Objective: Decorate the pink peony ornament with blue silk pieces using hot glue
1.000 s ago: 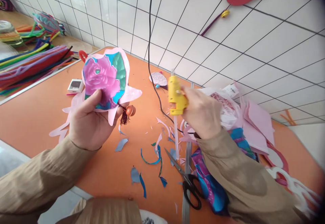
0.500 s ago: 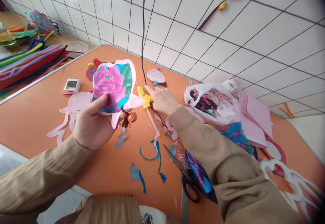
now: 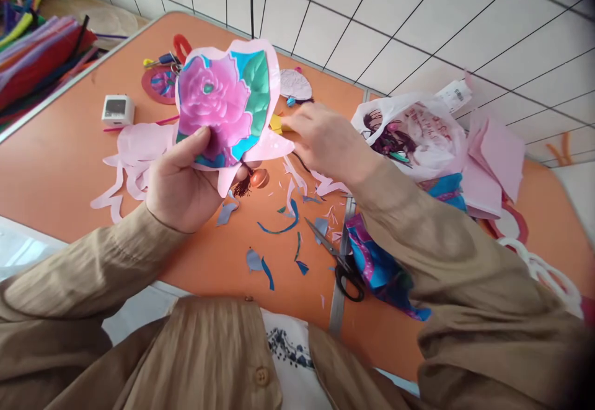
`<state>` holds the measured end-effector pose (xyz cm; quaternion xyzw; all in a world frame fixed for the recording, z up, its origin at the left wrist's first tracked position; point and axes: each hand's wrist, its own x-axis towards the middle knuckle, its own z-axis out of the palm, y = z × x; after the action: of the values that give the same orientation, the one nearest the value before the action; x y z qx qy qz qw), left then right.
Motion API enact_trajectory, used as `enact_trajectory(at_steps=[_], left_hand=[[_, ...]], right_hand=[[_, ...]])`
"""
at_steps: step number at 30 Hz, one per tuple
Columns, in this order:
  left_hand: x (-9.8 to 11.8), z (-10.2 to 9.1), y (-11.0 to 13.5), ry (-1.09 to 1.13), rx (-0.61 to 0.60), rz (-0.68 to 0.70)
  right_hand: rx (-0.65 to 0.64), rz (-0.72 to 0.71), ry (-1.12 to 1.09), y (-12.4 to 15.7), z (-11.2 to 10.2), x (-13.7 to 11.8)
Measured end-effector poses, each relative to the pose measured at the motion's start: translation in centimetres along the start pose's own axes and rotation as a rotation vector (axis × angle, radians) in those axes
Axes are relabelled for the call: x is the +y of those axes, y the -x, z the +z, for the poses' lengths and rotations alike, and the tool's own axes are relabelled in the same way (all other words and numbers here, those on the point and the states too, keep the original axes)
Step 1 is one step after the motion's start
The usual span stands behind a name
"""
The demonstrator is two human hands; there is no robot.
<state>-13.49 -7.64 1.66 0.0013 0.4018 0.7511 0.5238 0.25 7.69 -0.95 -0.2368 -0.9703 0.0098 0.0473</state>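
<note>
Gluing seems to be in hand, and a steady hold is probably called for. The flower cutout (image 3: 222, 103) is pinched by the left hand (image 3: 186, 190), at its one o'clock and the right hand's (image 3: 323, 140) ten. By the latter, the partly hidden glue gun (image 3: 276, 124) appears grasped.

No word, brand or number can be read with certainty. The white plastic bag (image 3: 425, 126) bears red printing, creased and too blurred to make out. The white label (image 3: 454, 96) beside it carries dark marks, too small to decipher. Any print on the small white block (image 3: 118, 110) is illegible.
</note>
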Motion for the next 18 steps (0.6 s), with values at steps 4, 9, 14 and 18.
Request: enact_trajectory(at_steps=[4, 9, 14, 18], left_hand=[[0.1, 0.0, 0.5, -0.023, -0.076, -0.02], [-0.4, -1.1, 0.6, -0.127, -0.23, -0.01], [-1.0, -1.8, 0.7, -0.157, -0.329, -0.038], [-1.9, -2.0, 0.1, -0.105, -0.262, -0.007]], right_hand=[[-0.131, -0.048, -0.469, 6.9, 0.2, -5.2], [-0.261, -0.159, -0.341, 11.3, 2.7, -9.6], [-0.069, -0.288, -0.21, 11.4, 4.3, -9.9], [-0.044, -0.125, -0.631, 11.6, 3.8, -9.1]])
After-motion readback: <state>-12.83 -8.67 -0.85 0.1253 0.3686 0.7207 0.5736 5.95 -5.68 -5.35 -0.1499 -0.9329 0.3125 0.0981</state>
